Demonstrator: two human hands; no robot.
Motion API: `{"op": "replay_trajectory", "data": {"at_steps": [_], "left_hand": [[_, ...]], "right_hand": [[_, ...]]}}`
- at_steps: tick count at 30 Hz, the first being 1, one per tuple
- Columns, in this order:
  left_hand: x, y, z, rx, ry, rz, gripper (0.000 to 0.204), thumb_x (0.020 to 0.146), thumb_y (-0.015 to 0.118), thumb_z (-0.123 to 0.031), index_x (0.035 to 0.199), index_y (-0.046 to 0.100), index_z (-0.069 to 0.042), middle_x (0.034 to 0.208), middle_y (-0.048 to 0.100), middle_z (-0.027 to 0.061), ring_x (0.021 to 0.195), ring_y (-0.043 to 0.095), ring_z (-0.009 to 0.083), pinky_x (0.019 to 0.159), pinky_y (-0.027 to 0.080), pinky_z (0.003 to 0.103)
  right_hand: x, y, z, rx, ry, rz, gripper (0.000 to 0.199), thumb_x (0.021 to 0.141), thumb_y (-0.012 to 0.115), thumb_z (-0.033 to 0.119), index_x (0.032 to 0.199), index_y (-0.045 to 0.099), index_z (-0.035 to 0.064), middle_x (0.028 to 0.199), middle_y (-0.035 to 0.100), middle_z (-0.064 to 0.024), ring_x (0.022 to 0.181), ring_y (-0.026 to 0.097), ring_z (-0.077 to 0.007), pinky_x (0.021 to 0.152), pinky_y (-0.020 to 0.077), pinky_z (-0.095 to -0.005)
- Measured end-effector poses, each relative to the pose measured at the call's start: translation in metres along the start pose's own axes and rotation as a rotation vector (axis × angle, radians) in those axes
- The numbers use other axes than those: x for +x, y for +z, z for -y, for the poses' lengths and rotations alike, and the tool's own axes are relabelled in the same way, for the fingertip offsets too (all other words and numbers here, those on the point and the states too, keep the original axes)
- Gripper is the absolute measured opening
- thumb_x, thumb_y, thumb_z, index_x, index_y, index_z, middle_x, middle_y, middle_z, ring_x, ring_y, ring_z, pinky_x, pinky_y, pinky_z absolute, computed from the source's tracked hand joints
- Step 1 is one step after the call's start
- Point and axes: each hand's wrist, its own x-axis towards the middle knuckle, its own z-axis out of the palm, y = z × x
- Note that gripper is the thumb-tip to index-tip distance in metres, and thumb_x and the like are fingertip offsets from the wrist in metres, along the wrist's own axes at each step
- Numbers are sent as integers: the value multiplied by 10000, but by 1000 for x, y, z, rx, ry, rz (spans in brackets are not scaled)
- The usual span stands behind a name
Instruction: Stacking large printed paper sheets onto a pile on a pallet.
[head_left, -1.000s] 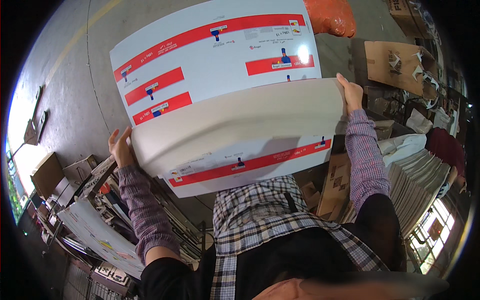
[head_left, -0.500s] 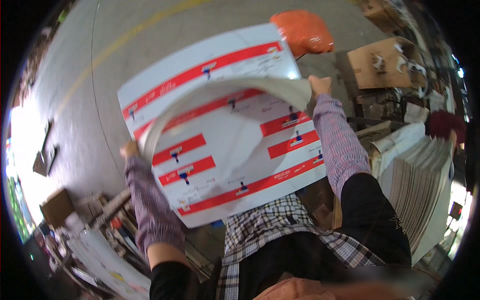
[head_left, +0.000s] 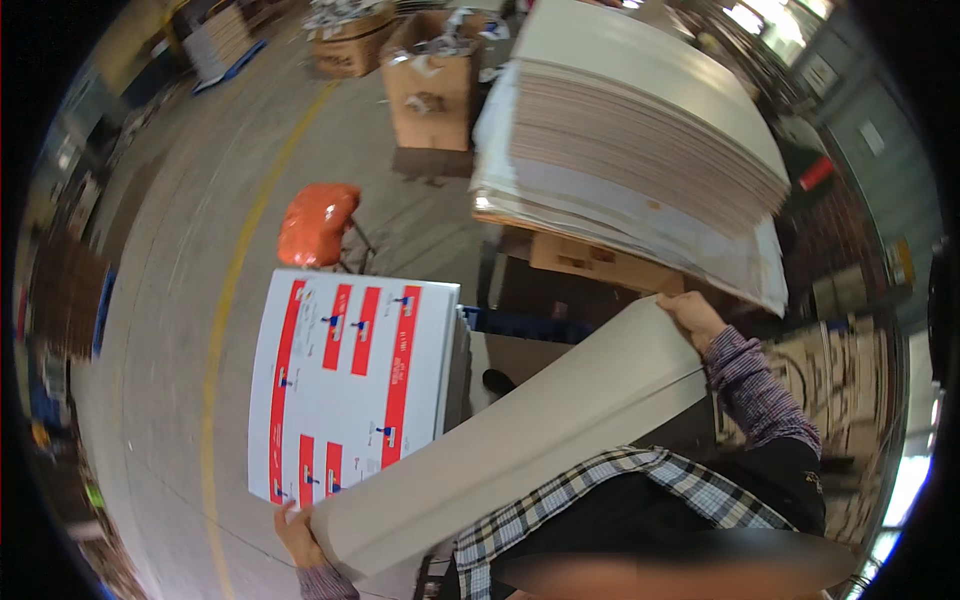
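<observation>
A large greyish-beige sheet of card (head_left: 520, 440) hangs bowed in front of my body, running from lower left to upper right. My left hand (head_left: 297, 540) grips its lower left end, and my right hand (head_left: 692, 320) has its fingers closed on the upper right corner. Left of the sheet stands a pile of white printed sheets (head_left: 345, 400) with red bands and small blue pictures. The near corner of this pile is partly covered by the held sheet. Beyond my right hand rises a tall stack of greyish-beige card (head_left: 640, 130).
An orange-covered stool (head_left: 318, 225) stands just past the printed pile. Farther off are an open cardboard box (head_left: 430, 105) with scraps and another filled box (head_left: 350, 45). A yellow floor line (head_left: 240, 260) runs along the left. Flat cardboard pieces (head_left: 830, 380) lie at the right.
My view has turned right, bringing the tall card stack into full sight. The bowed sheet has moved off the printed pile to its right side, still in both hands.
</observation>
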Motion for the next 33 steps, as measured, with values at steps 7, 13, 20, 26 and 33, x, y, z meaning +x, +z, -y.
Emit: {"op": "replay_trajectory", "data": {"at_steps": [7, 13, 20, 26, 33], "left_hand": [[100, 190, -142, 114, 599, 314, 362, 881, 611, -95, 1223, 528, -12, 1111, 602, 138, 972, 605, 225, 826, 512, 332], [77, 297, -298, -85, 1449, 361, 399, 1002, 469, -169, 1336, 485, 48, 1198, 623, 166, 998, 648, 221, 900, 504, 339], [80, 357, -485, -112, 1962, -354, 413, 725, 692, -20, 1103, 709, -187, 1123, 681, 152, 1061, 642, 294, 905, 506, 367], [39, 520, -361, -347, 1371, 112, 324, 703, 796, -190, 916, 689, 29, 889, 708, 116, 811, 659, 241, 771, 522, 356], [99, 545, -205, 480, 1538, 131, 445, 806, 668, -436, 955, 714, -19, 911, 691, 224, 897, 658, 366, 825, 503, 464]], "right_hand": [[-31, -83, -17, 235, -358, -212, 310, 949, 585, 271, 1014, 661, -22, 895, 653, -45, 772, 596, -142, 698, 494, -296], [-88, -194, 76, 382, -948, -217, 289, 994, 546, 274, 1041, 664, 14, 934, 693, -53, 741, 632, -98, 730, 559, -283], [-65, -259, 132, 763, -1476, -931, 466, 941, 642, 320, 1235, 611, -41, 1152, 662, -147, 1000, 640, -214, 870, 517, -294], [109, -298, 45, -456, -882, -1497, 679, 930, 502, 563, 906, 659, -98, 971, 667, -274, 915, 635, -387, 790, 472, -464], [190, -218, -85, -499, -434, -1149, 717, 881, 509, 594, 984, 652, -101, 985, 639, -324, 959, 617, -461, 845, 454, -496]]}}
